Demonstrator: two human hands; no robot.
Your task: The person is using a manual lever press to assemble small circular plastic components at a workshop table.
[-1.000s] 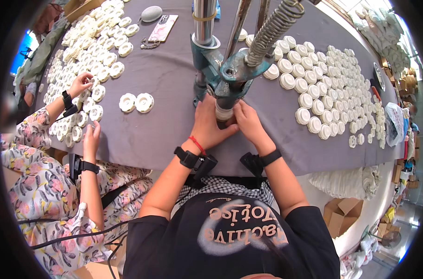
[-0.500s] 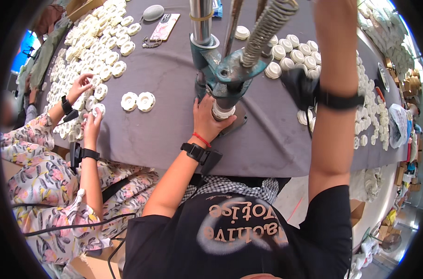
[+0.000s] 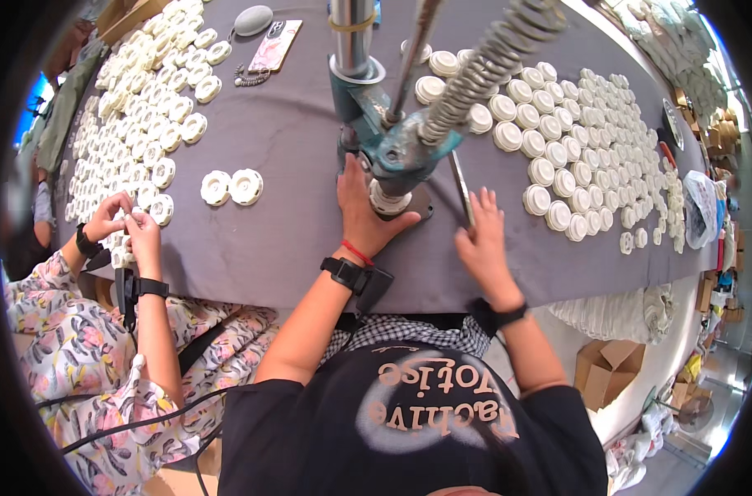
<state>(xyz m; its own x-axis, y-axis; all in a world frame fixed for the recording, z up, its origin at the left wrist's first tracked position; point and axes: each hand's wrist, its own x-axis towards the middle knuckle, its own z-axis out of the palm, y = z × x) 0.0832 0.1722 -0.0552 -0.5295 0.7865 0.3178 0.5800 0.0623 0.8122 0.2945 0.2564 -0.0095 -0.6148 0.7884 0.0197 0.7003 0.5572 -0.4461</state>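
Observation:
A teal hand press (image 3: 392, 153) with a large coil spring (image 3: 496, 66) stands in front of me on the table. Beneath its head sits a white round plastic part (image 3: 389, 203), partly covered by the press. My left hand (image 3: 366, 202) curves around that part, thumb on the near side, fingers partly hidden behind the press. My right hand (image 3: 485, 244) is to the right of the press, its fingers stretched out beside the end of a thin metal lever (image 3: 461, 188). The lever end lies between thumb and fingers; I cannot tell how firmly they touch.
Two white parts (image 3: 230, 188) lie left of the press. Many white caps (image 3: 558, 124) cover the right side; a pile of white rings (image 3: 173, 107) spreads at left, where a co-worker's hands (image 3: 128, 227) handle parts. A phone (image 3: 274, 47) lies behind. An open carton (image 3: 609, 372) stands below right.
My right arm has come down from high at the upper right to the lever beside the press. My left hand stays at the part. The co-worker's hands have drawn together.

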